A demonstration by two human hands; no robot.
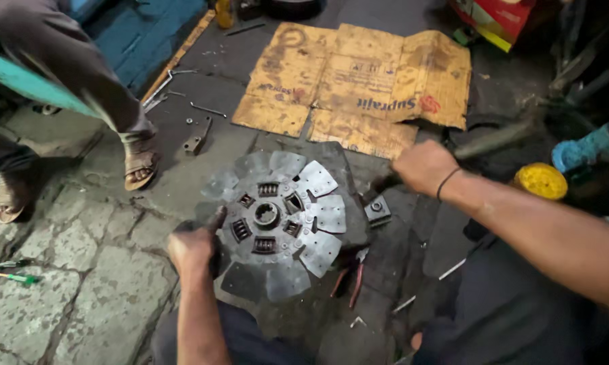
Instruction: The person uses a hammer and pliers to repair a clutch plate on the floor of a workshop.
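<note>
The head camera looks down at a round metal clutch disc [277, 220] lying flat on the dark, dirty floor between the person's knees. The disc has grey fan-shaped plates all around it, small springs near the middle and a hole in the centre. The left hand [191, 249] is closed on the disc's left edge and holds it there. The right hand [423, 167] is up above the floor, just right of the disc, closed in a fist around the handle of a hammer [380, 184]. The hammer is blurry, so its head is hard to see. A small square metal block [377, 209] sits on the floor under that hand, just beside the disc. Pliers with red handles [348, 277] lie near the disc's lower right side. A big piece of worn brown cardboard [358, 84] lies flat behind the disc. A yellow round cap [540, 180] is well off to the right. On the left, another person's foot in a sandal [140, 164] stands on the stone floor.
</note>
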